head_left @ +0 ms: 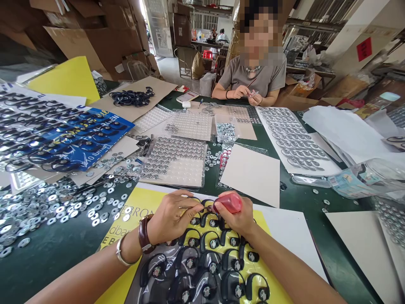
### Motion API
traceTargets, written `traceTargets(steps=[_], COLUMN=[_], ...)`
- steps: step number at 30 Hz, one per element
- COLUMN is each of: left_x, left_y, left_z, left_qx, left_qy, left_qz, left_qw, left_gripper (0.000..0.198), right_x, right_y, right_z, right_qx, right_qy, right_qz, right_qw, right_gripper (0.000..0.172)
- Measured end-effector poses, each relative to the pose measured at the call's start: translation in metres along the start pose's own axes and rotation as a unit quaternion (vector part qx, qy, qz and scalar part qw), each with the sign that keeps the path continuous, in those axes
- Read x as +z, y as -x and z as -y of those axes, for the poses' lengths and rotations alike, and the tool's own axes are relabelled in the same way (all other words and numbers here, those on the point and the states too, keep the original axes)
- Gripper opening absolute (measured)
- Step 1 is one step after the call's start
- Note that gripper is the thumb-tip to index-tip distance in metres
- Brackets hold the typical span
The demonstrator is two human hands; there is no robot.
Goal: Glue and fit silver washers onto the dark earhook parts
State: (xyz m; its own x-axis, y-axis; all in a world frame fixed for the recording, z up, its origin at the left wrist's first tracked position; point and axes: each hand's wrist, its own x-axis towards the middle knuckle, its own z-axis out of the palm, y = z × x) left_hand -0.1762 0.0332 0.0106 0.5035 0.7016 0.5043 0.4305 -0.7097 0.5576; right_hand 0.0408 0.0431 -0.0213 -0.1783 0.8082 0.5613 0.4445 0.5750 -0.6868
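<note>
My right hand (236, 215) is wrapped round a small red squeeze bottle (233, 202), its dark nozzle end tilted left and down. My left hand (174, 215) pinches a slim metal tool, seemingly tweezers (206, 208), whose tip meets the area by the nozzle. Both hands are over the far rows of black ear-hook pieces (212, 267), each with a round silvery part on it. These pieces lie in rows on a yellow and black printed sheet (126, 240). What sits right between tool and nozzle is too small to make out.
Loose metal washers (47, 207) are scattered at left. Beyond my hands stand a tray of round metal parts (177, 160) and a beige card (253, 171). A blue sheet of ear hooks (104, 135) is at left, a clear plastic container (363, 177) at right. A co-worker (253, 76) sits opposite.
</note>
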Motion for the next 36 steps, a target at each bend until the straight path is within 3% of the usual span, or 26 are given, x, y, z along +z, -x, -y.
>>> traceTargets(steps=[6, 21, 23, 25, 28, 31, 33, 34, 36], left_x=[0.001, 0.0, 0.0, 0.0, 0.002, 0.003, 0.001, -0.002, -0.014], left_y=[-0.001, -0.003, -0.002, -0.001, 0.0, -0.001, -0.001, -0.001, -0.001], left_z=[0.002, 0.006, 0.006, 0.006, 0.002, -0.005, -0.01, -0.012, -0.015], left_qx=[-0.011, -0.027, -0.028, -0.025, -0.011, 0.007, 0.015, 0.021, 0.028], left_qy=[0.003, 0.012, 0.014, 0.013, 0.003, -0.016, -0.029, -0.033, -0.034], left_qz=[-0.009, -0.012, -0.013, -0.014, -0.018, -0.012, -0.005, -0.006, -0.019], left_qw=[1.0, 0.999, 0.999, 0.999, 1.0, 1.0, 0.999, 0.999, 0.999], left_gripper=[0.013, 0.017, 0.017, 0.018, 0.018, 0.017, 0.017, 0.017, 0.018], right_x=[0.001, 0.002, 0.001, -0.005, -0.03, -0.072, -0.105, -0.122, -0.155], right_y=[0.002, 0.006, 0.006, 0.0, -0.021, -0.038, -0.035, -0.028, -0.002], right_z=[-0.002, -0.007, -0.005, 0.001, 0.011, 0.021, 0.027, 0.029, 0.032], right_qx=[-0.071, -0.078, -0.061, 0.008, 0.147, 0.181, 0.153, 0.141, 0.133], right_qy=[-0.009, 0.005, -0.014, -0.05, -0.118, -0.085, 0.061, 0.162, 0.38], right_qz=[-0.011, -0.005, -0.004, 0.003, 0.067, 0.147, 0.107, 0.085, 0.083], right_qw=[0.997, 0.997, 0.998, 0.999, 0.98, 0.969, 0.98, 0.973, 0.912], right_gripper=[0.013, 0.016, 0.018, 0.02, 0.025, 0.029, 0.026, 0.026, 0.022])
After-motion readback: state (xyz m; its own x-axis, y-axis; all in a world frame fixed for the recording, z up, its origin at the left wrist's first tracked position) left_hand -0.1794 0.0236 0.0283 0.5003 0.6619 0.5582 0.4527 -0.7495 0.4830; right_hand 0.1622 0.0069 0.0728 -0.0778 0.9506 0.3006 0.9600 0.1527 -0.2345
